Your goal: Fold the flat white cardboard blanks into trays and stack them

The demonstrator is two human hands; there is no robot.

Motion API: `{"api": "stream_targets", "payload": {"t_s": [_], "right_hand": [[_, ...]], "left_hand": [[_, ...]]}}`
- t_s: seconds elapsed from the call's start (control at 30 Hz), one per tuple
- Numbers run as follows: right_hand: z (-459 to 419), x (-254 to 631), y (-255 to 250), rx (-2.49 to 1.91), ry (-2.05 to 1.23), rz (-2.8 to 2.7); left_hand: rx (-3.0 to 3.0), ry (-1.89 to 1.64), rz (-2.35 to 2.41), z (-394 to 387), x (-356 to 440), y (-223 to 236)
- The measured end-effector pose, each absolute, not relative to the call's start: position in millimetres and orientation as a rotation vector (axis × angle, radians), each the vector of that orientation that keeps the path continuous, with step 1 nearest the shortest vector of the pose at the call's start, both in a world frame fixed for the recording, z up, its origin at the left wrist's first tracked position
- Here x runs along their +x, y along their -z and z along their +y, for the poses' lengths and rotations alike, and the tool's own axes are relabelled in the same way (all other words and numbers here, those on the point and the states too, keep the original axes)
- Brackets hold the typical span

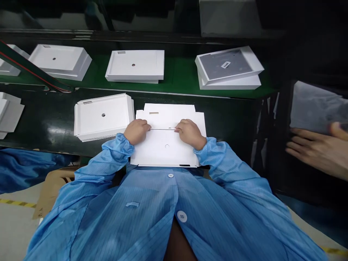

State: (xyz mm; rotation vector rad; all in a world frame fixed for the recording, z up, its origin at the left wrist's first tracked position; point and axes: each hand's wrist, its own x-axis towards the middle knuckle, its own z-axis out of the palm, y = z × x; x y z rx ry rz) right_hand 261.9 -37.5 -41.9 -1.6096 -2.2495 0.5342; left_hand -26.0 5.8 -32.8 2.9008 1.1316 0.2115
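Observation:
A flat white cardboard blank with notched corners, a slot near its far edge and a small round cut mark lies in front of me, close against my body. Across its middle runs a thin raised edge. My left hand is closed, its fingertips pinching that edge at the left end. On the right end, my right hand pinches the same edge, fingers curled. Just left of the blank sits a stack of folded white cardboard trays, each shallow, the top one with a round hole.
On the green belt behind stand white trays and a white box holding a grey, labelled flat item. More white trays are at far left. At right, a co-worker's hand touches a grey bagged flat item.

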Motion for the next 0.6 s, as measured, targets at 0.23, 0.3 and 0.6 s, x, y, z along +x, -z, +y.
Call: {"api": "stream_targets", "payload": {"t_s": [0.23,0.3,0.6], "right_hand": [[-37,256,41,-1.589,-0.441,-2.368],[-37,254,40,-1.601,-0.414,-2.402],[-50,289,31,-1.645,-0.394,-2.414]], "left_hand": [[2.776,-0.205,1.046,-2,37,29],[2.781,-0.221,1.051,-4,51,35],[2.868,-0.356,1.118,-11,58,51]]}}
